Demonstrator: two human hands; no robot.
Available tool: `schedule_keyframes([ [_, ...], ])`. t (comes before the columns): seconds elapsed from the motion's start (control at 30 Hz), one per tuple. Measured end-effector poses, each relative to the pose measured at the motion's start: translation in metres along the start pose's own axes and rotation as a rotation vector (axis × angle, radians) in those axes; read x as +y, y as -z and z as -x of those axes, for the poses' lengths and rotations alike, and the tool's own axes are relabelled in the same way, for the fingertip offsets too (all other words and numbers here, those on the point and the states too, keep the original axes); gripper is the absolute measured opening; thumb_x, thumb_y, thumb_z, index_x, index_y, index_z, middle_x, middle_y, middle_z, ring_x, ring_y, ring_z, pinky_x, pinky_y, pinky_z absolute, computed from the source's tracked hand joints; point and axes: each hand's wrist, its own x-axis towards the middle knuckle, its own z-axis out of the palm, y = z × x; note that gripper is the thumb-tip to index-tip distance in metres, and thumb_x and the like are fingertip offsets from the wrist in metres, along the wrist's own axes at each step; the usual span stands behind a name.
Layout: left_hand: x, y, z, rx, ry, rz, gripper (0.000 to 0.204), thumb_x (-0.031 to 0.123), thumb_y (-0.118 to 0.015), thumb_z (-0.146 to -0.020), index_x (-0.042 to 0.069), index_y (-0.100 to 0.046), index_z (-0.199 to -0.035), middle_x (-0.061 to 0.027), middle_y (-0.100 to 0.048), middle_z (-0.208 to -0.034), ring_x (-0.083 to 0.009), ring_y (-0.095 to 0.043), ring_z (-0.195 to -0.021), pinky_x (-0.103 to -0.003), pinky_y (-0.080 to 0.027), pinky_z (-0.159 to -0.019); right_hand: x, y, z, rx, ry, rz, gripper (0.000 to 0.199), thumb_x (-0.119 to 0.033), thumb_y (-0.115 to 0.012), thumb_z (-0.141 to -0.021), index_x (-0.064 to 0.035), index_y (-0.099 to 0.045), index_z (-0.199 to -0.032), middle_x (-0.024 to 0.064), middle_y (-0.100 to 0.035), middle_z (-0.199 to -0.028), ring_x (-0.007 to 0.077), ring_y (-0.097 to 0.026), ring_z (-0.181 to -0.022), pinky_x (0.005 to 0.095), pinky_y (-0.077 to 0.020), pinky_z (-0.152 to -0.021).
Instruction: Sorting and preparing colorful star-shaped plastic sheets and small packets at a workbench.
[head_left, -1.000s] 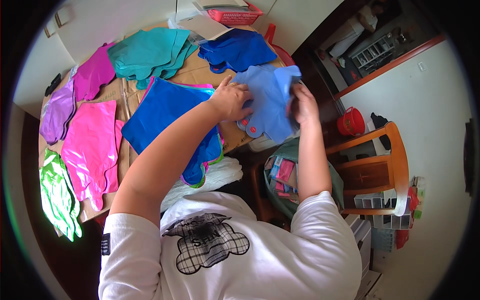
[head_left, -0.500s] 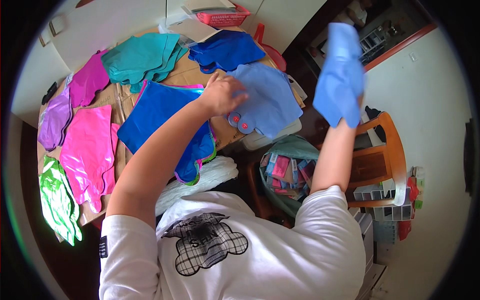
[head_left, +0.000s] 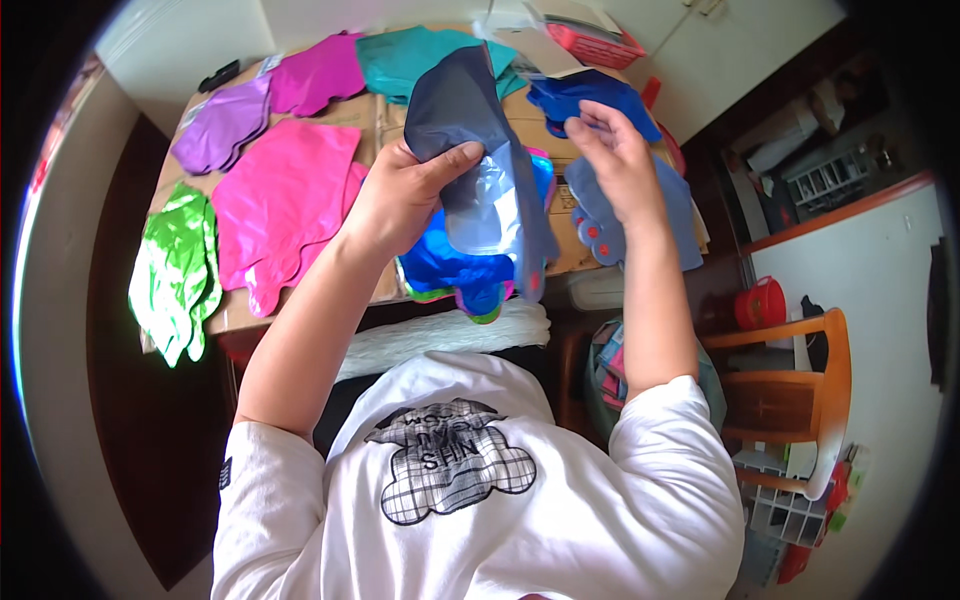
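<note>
My left hand (head_left: 400, 190) is raised over the table and grips a flat blue-grey foil piece (head_left: 465, 110) with a silver inner face, thumb pressed across its front. The piece hangs tilted, its lower end with red dots near the table's front edge. Just to its right, my right hand (head_left: 615, 160) has its fingers apart and holds nothing. Under that hand lies a pale blue foil stack (head_left: 650, 225). A shiny blue foil piece (head_left: 445, 265) lies below my left hand.
The cardboard-covered table (head_left: 375, 115) carries flat foil pieces: dark blue (head_left: 590, 95), teal (head_left: 400, 55), magenta (head_left: 320, 80), purple (head_left: 215, 125), pink (head_left: 285, 200), green (head_left: 175, 265). A red basket (head_left: 595, 40) is at the back. A wooden chair (head_left: 790, 390) and a red bucket (head_left: 760, 300) stand to the right.
The pale blue piece that my right hand lifted high to the right is now in front of me in my left hand. My right hand has let go of it.
</note>
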Motion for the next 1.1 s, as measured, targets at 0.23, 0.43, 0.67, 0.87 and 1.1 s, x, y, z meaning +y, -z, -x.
schedule_keyframes([
  [0.23,0.009,0.004,0.015,0.080,-0.142,-0.120,0.023,0.010,-0.079,-0.080,0.002,-0.069,-0.099,-0.0026,-0.070,-0.091,-0.0096,-0.064,-0.082,-0.026,-0.052,-0.076,-0.033,-0.023,0.021,-0.454,-0.229,-0.303,0.060,-0.041,-0.066,-0.090,-0.0013,-0.051,-0.132,0.0098,-0.060,-0.121,0.0171,-0.057,-0.112,0.0302,-0.0431,-0.092],
  [0.43,0.008,-0.011,0.012,0.167,-0.177,-0.254,0.020,0.017,-0.079,-0.081,0.002,-0.070,-0.091,0.0001,-0.068,-0.082,-0.0060,-0.060,-0.073,-0.024,-0.050,-0.067,-0.070,-0.045,0.053,-0.251,-0.054,-0.325,0.016,-0.014,-0.072,-0.086,-0.0017,-0.068,-0.094,-0.0015,-0.066,-0.082,0.0053,-0.058,-0.076,0.0208,-0.0454,-0.070],
  [0.67,0.006,0.012,0.031,0.378,-0.029,-0.292,0.022,0.021,-0.069,-0.090,0.001,-0.069,-0.099,-0.0006,-0.068,-0.093,-0.0065,-0.061,-0.082,-0.023,-0.049,-0.072,-0.033,0.109,0.026,0.666,0.008,-0.109,0.015,-0.016,-0.073,-0.085,-0.0021,-0.067,-0.089,-0.0032,-0.062,-0.077,0.0053,-0.052,-0.066,0.0187,-0.0396,-0.059],
  [0.87,-0.019,0.045,0.043,0.385,0.172,-0.077,0.026,0.016,-0.063,-0.093,-0.002,-0.063,-0.112,-0.0087,-0.069,-0.101,-0.0157,-0.067,-0.089,-0.028,-0.054,-0.078,-0.055,0.154,0.034,0.534,0.162,0.627,0.021,-0.023,-0.072,-0.085,-0.0030,-0.070,-0.093,0.0064,-0.071,-0.081,0.0153,-0.065,-0.071,0.0274,-0.0498,-0.067],
  [1.1,-0.036,0.068,0.044,0.236,0.130,-0.264,0.040,0.005,-0.068,-0.085,-0.004,-0.054,-0.122,-0.0101,-0.064,-0.112,-0.0182,-0.064,-0.100,-0.031,-0.052,-0.086,0.105,0.087,0.021,0.025,-0.284,0.724,0.031,-0.036,-0.064,-0.086,-0.0056,-0.071,-0.089,0.0172,-0.069,-0.087,0.0359,-0.065,-0.087,0.0407,-0.0507,-0.079],
])
